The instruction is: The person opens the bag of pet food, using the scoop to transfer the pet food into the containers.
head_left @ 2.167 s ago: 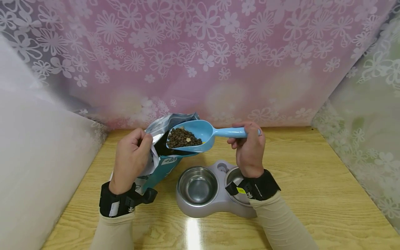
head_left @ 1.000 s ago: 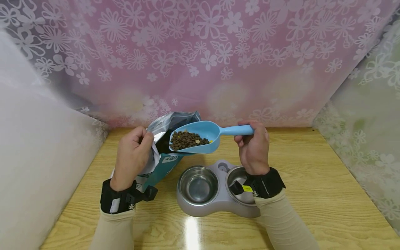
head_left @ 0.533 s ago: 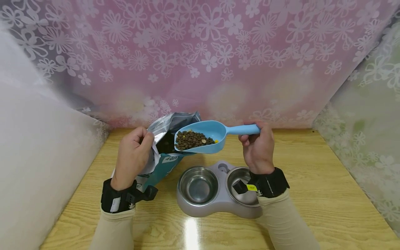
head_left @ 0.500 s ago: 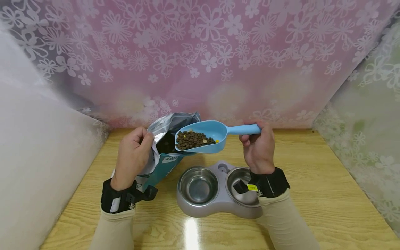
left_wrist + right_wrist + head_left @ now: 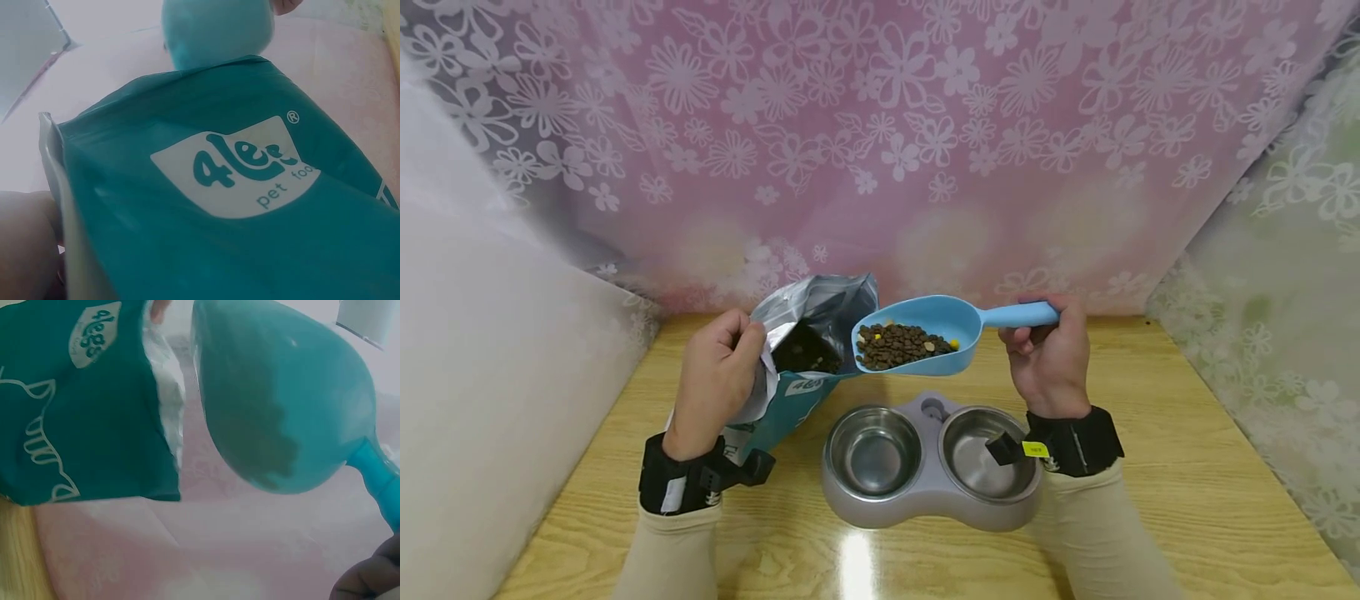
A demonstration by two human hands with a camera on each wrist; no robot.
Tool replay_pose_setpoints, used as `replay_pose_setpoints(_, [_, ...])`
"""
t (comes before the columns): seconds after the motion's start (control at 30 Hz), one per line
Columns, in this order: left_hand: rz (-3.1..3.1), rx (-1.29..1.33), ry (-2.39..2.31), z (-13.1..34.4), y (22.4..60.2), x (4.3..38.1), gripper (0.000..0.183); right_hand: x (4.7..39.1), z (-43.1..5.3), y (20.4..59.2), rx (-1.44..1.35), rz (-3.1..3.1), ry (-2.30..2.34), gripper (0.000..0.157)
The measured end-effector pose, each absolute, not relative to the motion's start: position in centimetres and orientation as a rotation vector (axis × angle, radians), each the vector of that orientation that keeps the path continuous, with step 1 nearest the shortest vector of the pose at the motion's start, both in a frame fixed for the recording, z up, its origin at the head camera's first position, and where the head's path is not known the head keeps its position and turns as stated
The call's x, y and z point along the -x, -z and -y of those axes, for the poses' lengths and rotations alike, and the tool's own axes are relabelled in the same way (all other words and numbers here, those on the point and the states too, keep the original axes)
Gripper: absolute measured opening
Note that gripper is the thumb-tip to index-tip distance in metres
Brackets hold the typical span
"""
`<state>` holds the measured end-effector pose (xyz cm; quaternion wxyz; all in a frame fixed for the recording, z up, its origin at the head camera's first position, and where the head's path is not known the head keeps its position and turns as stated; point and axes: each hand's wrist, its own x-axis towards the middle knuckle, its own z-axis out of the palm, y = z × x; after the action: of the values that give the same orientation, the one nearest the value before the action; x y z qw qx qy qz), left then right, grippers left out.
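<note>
My left hand (image 5: 715, 383) pinches the left rim of an open teal pet food bag (image 5: 790, 412), whose silver-lined mouth tilts toward the right. Dark kibble shows down inside it. A blue scoop (image 5: 951, 321) is held by its handle in my right hand (image 5: 1051, 358), level and just right of the bag's mouth. Brown kibble (image 5: 898, 346) with a few yellow and pale pieces fills the scoop's front half. From below, in the right wrist view, the scoop (image 5: 325, 394) stands apart from the bag (image 5: 94, 431), and the kibble shows as a shadow through its wall.
A grey double feeding bowl stand (image 5: 929, 492) sits on the wooden table (image 5: 1180, 467) below the scoop. Both of its steel bowls, left (image 5: 876, 454) and right (image 5: 981, 458), hold nothing. A pink floral sheet (image 5: 880, 167) hangs behind, with pale walls at both sides.
My right hand has carried the loaded scoop to the right, from over the bag's mouth to just beside it. My left hand keeps its hold on the bag's rim.
</note>
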<state>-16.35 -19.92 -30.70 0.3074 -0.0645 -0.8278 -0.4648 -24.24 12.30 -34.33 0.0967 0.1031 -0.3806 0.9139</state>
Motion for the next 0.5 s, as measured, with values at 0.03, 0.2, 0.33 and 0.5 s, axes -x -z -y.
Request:
replay_pose_setpoints(0.03, [2.190,0.170,1.233,19.9,30.7,16.3,0.028,24.3,-12.7,34.4,-0.298,1.112,-2.724,0.035])
replay_pose_setpoints(0.2, [2.195,0.174,1.229,19.9,30.9,16.4,0.029,24.6,-14.3,34.6,-0.313,1.040,-2.809,0.034])
replay_pose_setpoints(0.33, [2.198,0.178,1.226,19.9,30.9,16.4,0.029,25.0,-15.1,35.0,-0.330,0.988,-2.846,0.033])
replay_pose_setpoints(0.5, [2.182,0.227,1.223,19.9,31.1,16.5,0.031,25.5,-15.3,35.4,-0.326,0.945,-2.869,0.030])
